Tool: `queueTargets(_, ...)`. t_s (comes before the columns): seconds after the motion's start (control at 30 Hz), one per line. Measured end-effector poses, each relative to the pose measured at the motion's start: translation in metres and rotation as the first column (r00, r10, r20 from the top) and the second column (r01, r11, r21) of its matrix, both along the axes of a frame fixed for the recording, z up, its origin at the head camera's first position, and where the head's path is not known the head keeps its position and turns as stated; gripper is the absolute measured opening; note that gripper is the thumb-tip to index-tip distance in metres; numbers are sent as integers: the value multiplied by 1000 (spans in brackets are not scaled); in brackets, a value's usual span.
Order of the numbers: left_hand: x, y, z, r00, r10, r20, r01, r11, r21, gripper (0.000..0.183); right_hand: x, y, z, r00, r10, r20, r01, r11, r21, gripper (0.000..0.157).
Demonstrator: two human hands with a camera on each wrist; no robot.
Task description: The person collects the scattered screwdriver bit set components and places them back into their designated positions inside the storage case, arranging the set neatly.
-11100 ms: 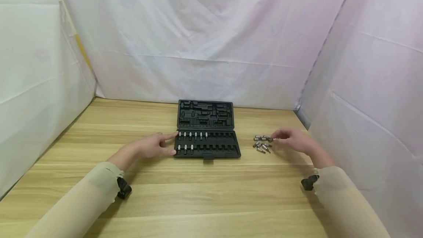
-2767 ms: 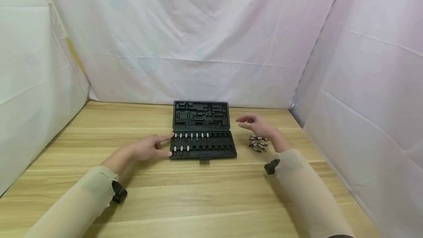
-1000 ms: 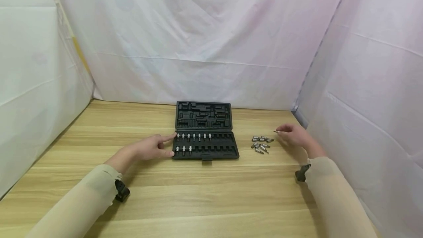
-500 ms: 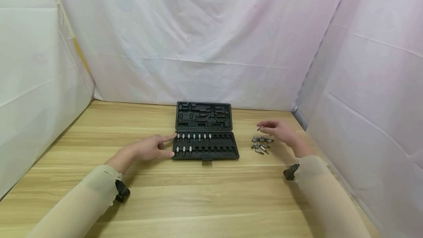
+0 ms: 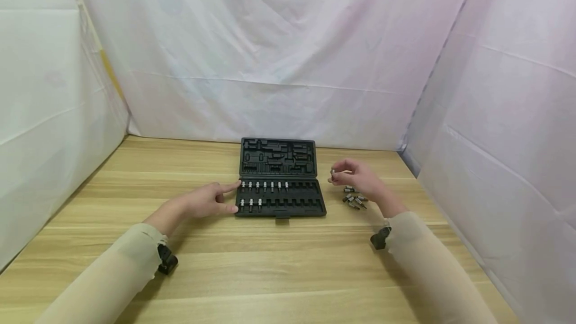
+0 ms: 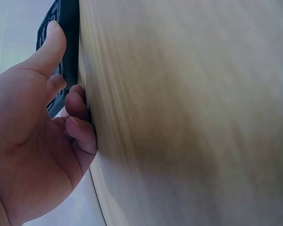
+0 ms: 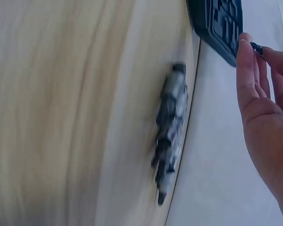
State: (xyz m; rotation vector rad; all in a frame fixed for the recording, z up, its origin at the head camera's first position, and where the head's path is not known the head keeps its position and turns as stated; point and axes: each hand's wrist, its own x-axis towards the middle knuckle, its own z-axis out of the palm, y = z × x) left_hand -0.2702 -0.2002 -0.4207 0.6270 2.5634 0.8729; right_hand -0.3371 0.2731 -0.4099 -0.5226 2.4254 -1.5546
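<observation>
A black tool case (image 5: 288,208) lies unfolded on the table, its molded lid (image 5: 278,158) folded back. Silver-and-dark bit sockets (image 5: 264,187) fill the left part of the upper row, with three in the lower row. My left hand (image 5: 202,201) rests at the case's left edge, straight forefinger and thumb (image 6: 55,40) touching it. To the right of the case, my right hand (image 5: 360,179) pinches one bit socket (image 5: 333,174) between thumb and fingertips, above the table; in the right wrist view only a dark bit of it (image 7: 257,48) shows.
Several loose bit sockets (image 5: 353,200) lie in a pile right of the case, blurred in the right wrist view. White cloth (image 5: 270,64) hangs behind the wooden table (image 5: 270,264) and along both sides.
The upper row has gained one bit socket since the oldest frame. Over the last second my right hand has carried another leftward from beyond the pile. The left hand stays at the case.
</observation>
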Motion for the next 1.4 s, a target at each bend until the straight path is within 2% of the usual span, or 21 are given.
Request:
queueTargets(0.13, 0, 0, -1, 1000, -2, 1, 2, 1000, 3, 88, 0, -12, -2, 1000, 5, 18, -5, 1000, 2, 38)
queueTargets(0.37, 0, -1, -1, 1000, -1, 7, 0, 1000, 15, 88, 2, -34, 0, 1000, -19, 20, 17, 997, 80, 44)
queueTargets(0.57, 0, -1, -2, 1000, -6, -3, 6, 1000, 13, 88, -2, -54, -1, 1000, -14, 1, 13, 993, 114, 43)
queueTargets(0.83, 0, -1, -2, 1000, -11, -2, 11, 1000, 6, 88, -10, -76, -5, 1000, -5, -13, 7, 987, 162, 33)
queueTargets(1.03, -1, 0, -2, 1000, -9, 5, 9, 1000, 17, 88, -14, -88, -8, 999, -4, -53, 16, 973, 232, 22)
queueTargets(1.2, -1, 0, -2, 1000, -14, -2, 14, 1000, 22, 88, -17, -98, -9, 999, 4, -53, 11, 960, 279, 16)
queueTargets(1.4, -1, -1, -1, 1000, -8, -7, 8, 1000, 12, 88, -17, -109, -8, 995, 39, -95, 3, 913, 409, 12)
